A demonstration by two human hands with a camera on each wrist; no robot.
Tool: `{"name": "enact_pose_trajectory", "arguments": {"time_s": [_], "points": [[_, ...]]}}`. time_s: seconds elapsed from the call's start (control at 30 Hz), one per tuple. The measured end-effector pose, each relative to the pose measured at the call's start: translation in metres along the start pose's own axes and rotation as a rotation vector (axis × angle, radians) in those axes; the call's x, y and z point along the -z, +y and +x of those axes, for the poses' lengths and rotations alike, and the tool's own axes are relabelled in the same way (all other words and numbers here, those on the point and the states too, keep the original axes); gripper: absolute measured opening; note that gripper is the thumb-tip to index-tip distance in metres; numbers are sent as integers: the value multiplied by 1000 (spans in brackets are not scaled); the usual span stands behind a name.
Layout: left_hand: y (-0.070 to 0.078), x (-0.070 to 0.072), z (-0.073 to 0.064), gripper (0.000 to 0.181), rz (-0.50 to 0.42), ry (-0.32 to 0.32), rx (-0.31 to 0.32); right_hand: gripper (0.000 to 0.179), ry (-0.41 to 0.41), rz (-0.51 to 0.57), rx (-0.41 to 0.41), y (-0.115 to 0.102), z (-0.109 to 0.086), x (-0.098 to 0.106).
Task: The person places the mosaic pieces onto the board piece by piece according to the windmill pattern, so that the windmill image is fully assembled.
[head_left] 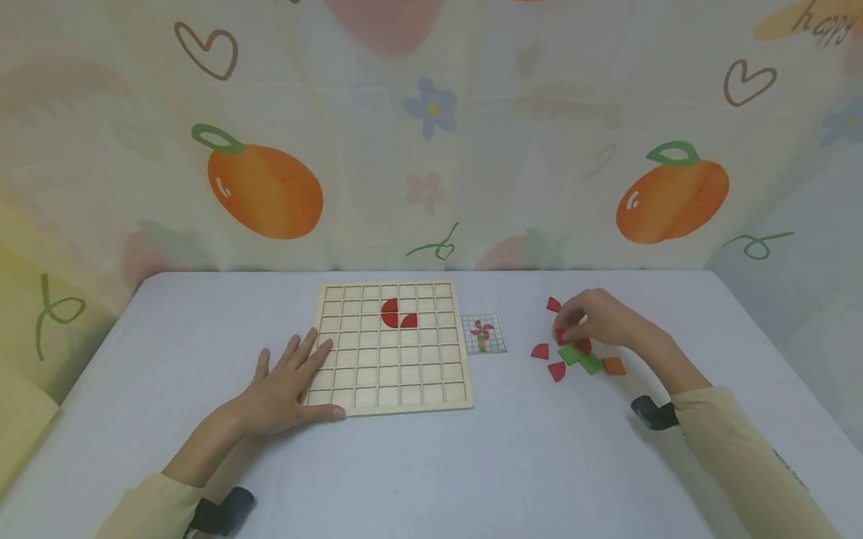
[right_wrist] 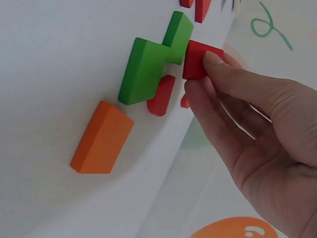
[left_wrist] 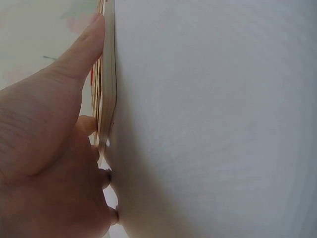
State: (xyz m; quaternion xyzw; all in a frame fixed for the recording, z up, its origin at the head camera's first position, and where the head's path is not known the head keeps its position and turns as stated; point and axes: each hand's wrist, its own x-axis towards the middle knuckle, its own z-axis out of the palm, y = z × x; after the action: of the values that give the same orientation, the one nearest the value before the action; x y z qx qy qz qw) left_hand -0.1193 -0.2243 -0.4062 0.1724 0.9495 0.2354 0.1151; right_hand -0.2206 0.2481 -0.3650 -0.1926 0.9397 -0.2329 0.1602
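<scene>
My left hand [head_left: 282, 390] lies spread at the lower left edge of a wooden grid board [head_left: 379, 375], its fingers and thumb touching the frame. Several red quarter-circle pieces [head_left: 389, 313] sit in cells in the board's upper middle. Over the loose pieces at the right, my right hand [head_left: 599, 318] pinches a red block [right_wrist: 195, 60] between thumb and fingers. Close by it lie two green blocks [right_wrist: 144, 70], an orange block [right_wrist: 103, 139] and more red pieces [head_left: 540, 351].
A small pattern card [head_left: 484, 333] showing a red, green and orange pinwheel figure lies against the board's right side. White cloth [head_left: 446, 477] covers the table. A fruit-printed curtain [head_left: 365, 182] hangs behind its far edge.
</scene>
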Motion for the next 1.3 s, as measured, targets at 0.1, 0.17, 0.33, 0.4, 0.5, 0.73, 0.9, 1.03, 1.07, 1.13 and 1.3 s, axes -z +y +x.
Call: {"name": "enact_pose_trajectory", "arguments": {"time_s": [0.1,0.17,0.33,0.4,0.5,0.73,0.9,1.03,1.07,1.13,1.3], "points": [[0,0,0,109,-4,-1,-2,17,16,0,9,-4,2,1],[0,0,-1,109,-6,0,-4,17,31,-5,14,-7,5,2],[0,0,-1,108,-4,0,-4,19,50,-11,43,-16,11,2],[0,0,0,109,-3,0,-1,20,55,-9,53,-20,14,1],[-1,-1,0,109,-3,0,1,21,65,-13,75,-25,19,-1],[0,-1,0,109,-7,2,1,20,86,-6,148,-39,28,-6],[1,0,-1,109,-8,1,3,20,76,9,157,-45,36,-10],[2,1,-1,108,-5,-1,4,20,73,6,145,-52,42,-13],[3,1,-1,108,-5,-1,4,20,72,10,146,-54,44,-13],[3,2,-1,108,-6,-2,5,20,71,12,156,-57,46,-15],[4,2,-2,108,-6,-4,3,21,77,23,193,-65,55,-20]]}}
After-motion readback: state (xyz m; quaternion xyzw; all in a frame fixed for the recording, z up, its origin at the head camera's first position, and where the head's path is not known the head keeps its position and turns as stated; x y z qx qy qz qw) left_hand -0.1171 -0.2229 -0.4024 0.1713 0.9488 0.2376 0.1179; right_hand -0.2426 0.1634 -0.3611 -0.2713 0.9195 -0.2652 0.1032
